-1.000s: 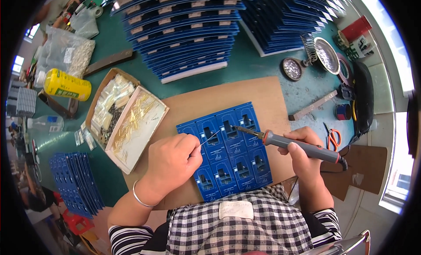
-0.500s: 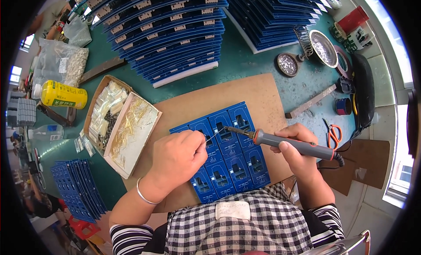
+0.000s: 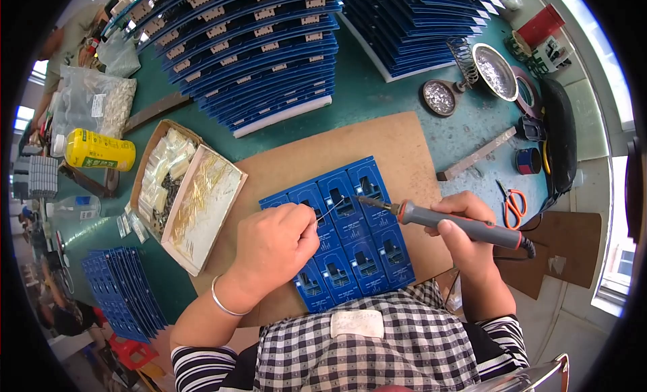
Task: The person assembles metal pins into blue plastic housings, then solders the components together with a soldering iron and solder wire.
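Observation:
A blue circuit board panel, divided into several like sections, lies in front of me. My left hand is closed in a pinch over its left side, holding a thin solder wire whose end points at an upper section. My right hand grips a grey soldering iron with orange trim, from the right. The iron's tip is over the panel's upper right part, a little apart from the wire's end. My left hand hides part of the panel's left edge.
A brown board lies under the panel. A box of gold pins stands left, near a yellow bottle. Tall stacks of blue boards rise behind. At right are an iron stand, a metal bar and orange-handled cutters.
The soldering iron has shifted slightly right with my right hand, and its tip has come away from the solder wire's end. My left hand has barely moved.

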{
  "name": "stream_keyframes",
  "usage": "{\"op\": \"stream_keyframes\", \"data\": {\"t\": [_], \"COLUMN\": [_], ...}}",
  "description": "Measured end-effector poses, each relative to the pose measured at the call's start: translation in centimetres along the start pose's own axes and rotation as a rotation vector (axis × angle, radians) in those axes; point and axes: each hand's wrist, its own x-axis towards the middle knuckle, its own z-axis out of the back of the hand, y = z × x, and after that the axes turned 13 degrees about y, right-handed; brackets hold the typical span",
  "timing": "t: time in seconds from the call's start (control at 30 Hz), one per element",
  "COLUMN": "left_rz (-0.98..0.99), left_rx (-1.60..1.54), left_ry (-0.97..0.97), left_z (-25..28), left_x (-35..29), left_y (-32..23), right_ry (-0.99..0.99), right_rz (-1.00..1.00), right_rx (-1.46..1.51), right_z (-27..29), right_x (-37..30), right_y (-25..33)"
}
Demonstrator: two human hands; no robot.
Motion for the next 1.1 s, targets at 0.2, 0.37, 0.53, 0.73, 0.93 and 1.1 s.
{"op": "stream_keyframes", "data": {"t": [0.2,0.37,0.53,0.73,0.93,1.1], "left_rz": [-0.066,-0.08,-0.055,-0.101,-0.094,-0.038], "left_rx": [-0.004,0.006,0.008,0.013,0.021,0.024], "left_ry": [-0.035,-0.026,0.03,-0.004,0.008,0.081], "left_z": [-0.2,-0.3,-0.5,-1.4,-1.9,-1.3], "left_x": [1.6,2.6,3.3,3.8,3.8,2.9], "left_y": [-0.4,-0.8,-0.9,-0.8,-1.3,-1.4], "right_ry": [-0.104,-0.066,-0.046,-0.043,-0.032,-0.011], "right_rz": [-0.015,-0.029,-0.014,0.009,0.028,0.014], "right_rx": [0.0,-0.024,-0.058,-0.073,-0.13,-0.116], "right_z": [1.6,1.8,2.0,2.1,2.1,2.3], "right_x": [-0.1,-0.1,0.0,0.1,0.0,-0.3], "right_y": [-0.4,-0.7,-0.9,-1.1,-1.2,-0.6]}}
